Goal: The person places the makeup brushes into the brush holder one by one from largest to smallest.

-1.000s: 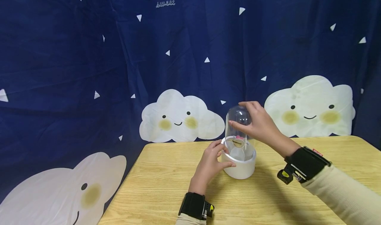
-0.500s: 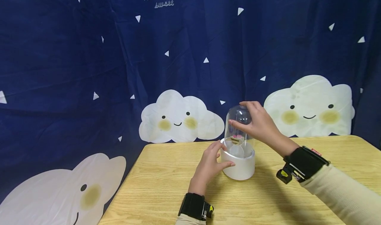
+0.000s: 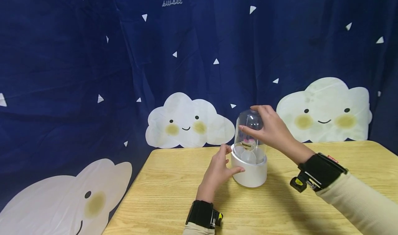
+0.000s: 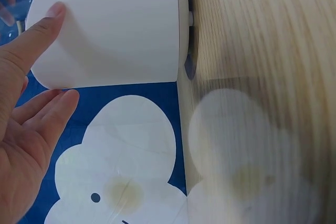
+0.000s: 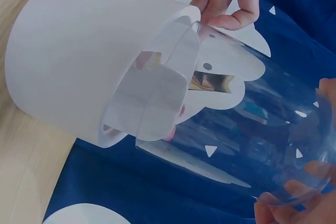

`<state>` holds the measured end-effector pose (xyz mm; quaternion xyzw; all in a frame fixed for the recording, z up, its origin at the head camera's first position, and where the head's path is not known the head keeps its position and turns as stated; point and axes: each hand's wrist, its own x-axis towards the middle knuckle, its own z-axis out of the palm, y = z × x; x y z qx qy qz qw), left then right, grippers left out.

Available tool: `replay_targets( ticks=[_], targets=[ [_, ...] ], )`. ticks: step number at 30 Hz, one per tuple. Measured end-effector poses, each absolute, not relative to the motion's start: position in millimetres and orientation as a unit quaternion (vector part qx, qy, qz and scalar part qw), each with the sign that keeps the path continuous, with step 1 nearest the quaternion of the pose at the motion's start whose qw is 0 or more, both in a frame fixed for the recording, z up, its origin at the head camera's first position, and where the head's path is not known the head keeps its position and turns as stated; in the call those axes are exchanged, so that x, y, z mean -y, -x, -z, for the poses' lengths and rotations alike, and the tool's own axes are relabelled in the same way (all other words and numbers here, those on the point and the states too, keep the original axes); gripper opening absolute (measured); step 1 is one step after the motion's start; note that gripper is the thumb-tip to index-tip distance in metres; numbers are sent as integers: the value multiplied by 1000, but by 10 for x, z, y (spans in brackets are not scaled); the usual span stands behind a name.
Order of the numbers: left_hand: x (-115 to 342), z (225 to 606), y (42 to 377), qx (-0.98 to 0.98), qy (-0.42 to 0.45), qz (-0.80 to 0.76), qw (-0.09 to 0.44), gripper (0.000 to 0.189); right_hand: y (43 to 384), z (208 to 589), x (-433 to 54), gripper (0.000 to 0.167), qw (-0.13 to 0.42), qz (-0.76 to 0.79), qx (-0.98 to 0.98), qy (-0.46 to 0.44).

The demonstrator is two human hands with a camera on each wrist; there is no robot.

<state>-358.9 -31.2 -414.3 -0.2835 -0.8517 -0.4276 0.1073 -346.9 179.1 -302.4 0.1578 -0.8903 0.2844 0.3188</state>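
A clear dome (image 3: 244,126) stands upright in the open top of a white cylindrical base (image 3: 252,176) on the table. My right hand (image 3: 270,128) grips the dome near its top, fingers over the crown and thumb along the side. At the base's left side is my left hand (image 3: 217,167), its thumb on the white wall and its bent fingertips at the rim. Inside the dome show a pale rounded piece (image 5: 152,98), a gold label (image 5: 212,81) and a bit of pink (image 3: 248,141). In the right wrist view, the dome's lower edge sits within the base's rim, slightly askew.
The wooden table (image 3: 174,193) carries the base near its far edge. Behind it hangs a dark blue curtain (image 3: 192,76) with white triangles and smiling clouds (image 3: 189,124). Black straps with small cameras (image 3: 321,171) circle both wrists.
The base's front rim now shows higher, and its opening looks narrower around the dome. My left fingertips have drawn back from over the rim to its outer side. My right hand keeps its grip.
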Motion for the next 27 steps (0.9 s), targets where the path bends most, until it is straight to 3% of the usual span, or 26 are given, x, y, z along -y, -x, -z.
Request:
replay_targets(
  ticks=[27],
  targets=[
    [323, 4126, 3566, 860, 290, 405, 109, 64, 3364, 3022, -1779, 77, 311, -281, 895, -151]
  ],
)
